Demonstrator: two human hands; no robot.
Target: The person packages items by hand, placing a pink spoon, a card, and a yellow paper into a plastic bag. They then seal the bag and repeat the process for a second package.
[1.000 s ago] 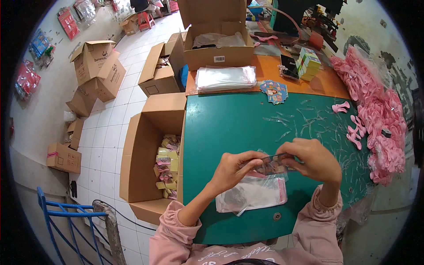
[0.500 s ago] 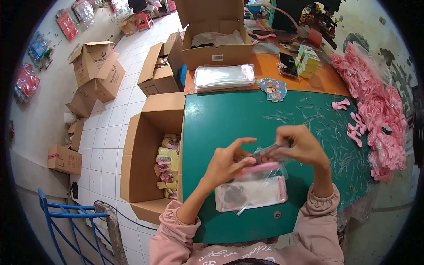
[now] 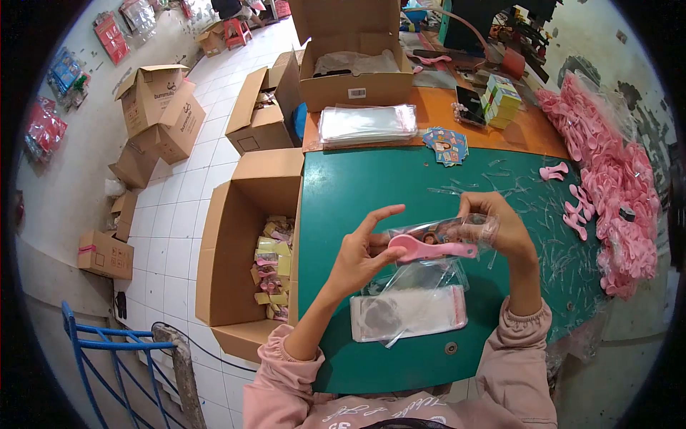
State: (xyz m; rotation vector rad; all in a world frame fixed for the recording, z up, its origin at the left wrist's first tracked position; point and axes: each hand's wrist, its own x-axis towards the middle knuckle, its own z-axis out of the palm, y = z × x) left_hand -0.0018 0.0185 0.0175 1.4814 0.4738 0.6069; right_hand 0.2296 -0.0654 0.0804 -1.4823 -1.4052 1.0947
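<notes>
Now raised higher, the left hand (image 3: 359,256) is pinching the pink scoop (image 3: 436,249) beside the clear bag (image 3: 457,230) that the right hand (image 3: 504,229) is gripping.

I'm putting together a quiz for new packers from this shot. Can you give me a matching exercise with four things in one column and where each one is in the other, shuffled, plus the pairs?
Things
1. pink spoon
2. clear bag
3. picture cards
4. cardboard box

Places
A. open on the floor, against the left side of the green table
B. pinched in the right hand
C. lying where the green table meets the orange table
D. bowl end in the fingers of the left hand

Pairs: 1-D, 2-B, 3-C, 4-A
</notes>
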